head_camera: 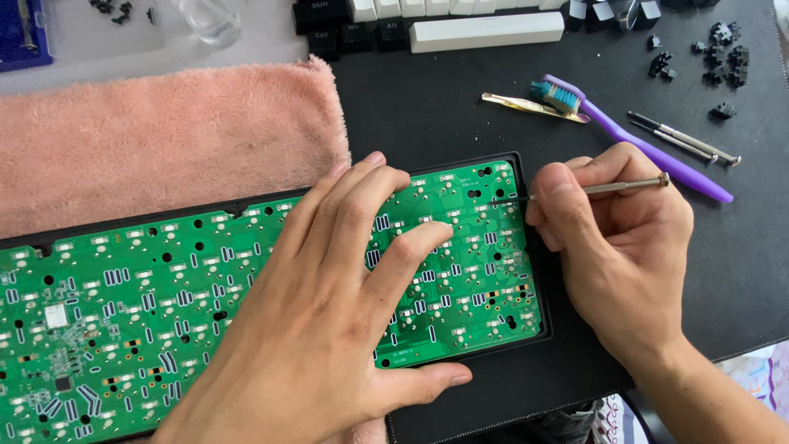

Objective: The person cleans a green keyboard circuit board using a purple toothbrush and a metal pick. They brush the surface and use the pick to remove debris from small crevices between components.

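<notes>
Left hand (329, 312) lay flat, palm down, fingers spread on the green circuit board (123, 304), pressing it, not gripping anything. Right hand (616, 238) pinched a thin metal screwdriver (600, 188) between thumb and fingers, held like a pen, closed around the shaft. Screwdriver tip touched the board near its upper right corner, just right of the left hand's fingertips. The handle end stuck out to the right past the knuckles.

Board sat in a black tray-like case (538, 329) whose rim showed along the top and right edges. Case rested partly on a pink towel (164, 131) at left and partly on a dark desk mat (740, 271) at right. Board ran off the left edge of the frame.

Above the right hand, a purple toothbrush (641, 144) with teal bristles lay on the mat, its head touching gold tweezers (526, 104). Two more slim metal tools (682, 137) lay just right of the toothbrush, near its handle. Small black switch parts (723, 57) were scattered at the upper right. A row of black and white keycaps (411, 20), including one long white bar, sat along the top edge. A clear plastic lid (205, 16) and a blue case (20, 33) sat at the top left, well away from both hands.
</notes>
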